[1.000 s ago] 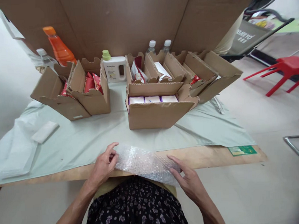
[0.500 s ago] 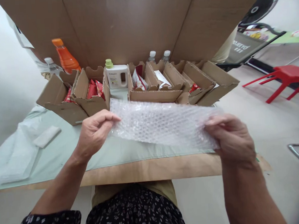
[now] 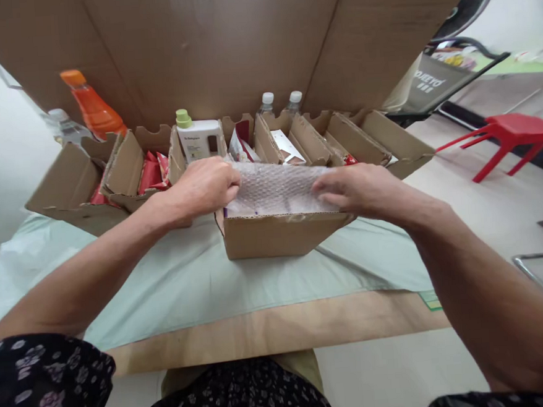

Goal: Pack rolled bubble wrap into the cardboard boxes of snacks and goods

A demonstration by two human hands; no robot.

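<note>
A sheet of clear bubble wrap (image 3: 280,187) lies across the open top of a small cardboard box (image 3: 274,237). Its left end is pinched in my left hand (image 3: 209,183), whose fingers are closed at the box's left rim. My right hand (image 3: 358,188), slightly blurred, has its fingers bent round the sheet's other end by the right rim. Purple marks show through at the front edge of the wrap; what lies beneath is mostly hidden.
Behind stand several open cardboard boxes (image 3: 77,211) holding red packets (image 3: 151,173). Among them are a white jug (image 3: 199,139) with a green cap and an orange bottle (image 3: 95,107). A tall cardboard panel (image 3: 223,45) backs the table; a red stool (image 3: 522,133) is at right.
Both hands have moved forward and closer together, carrying the bubble wrap from above the near tablecloth onto the front box. The view has shifted slightly.
</note>
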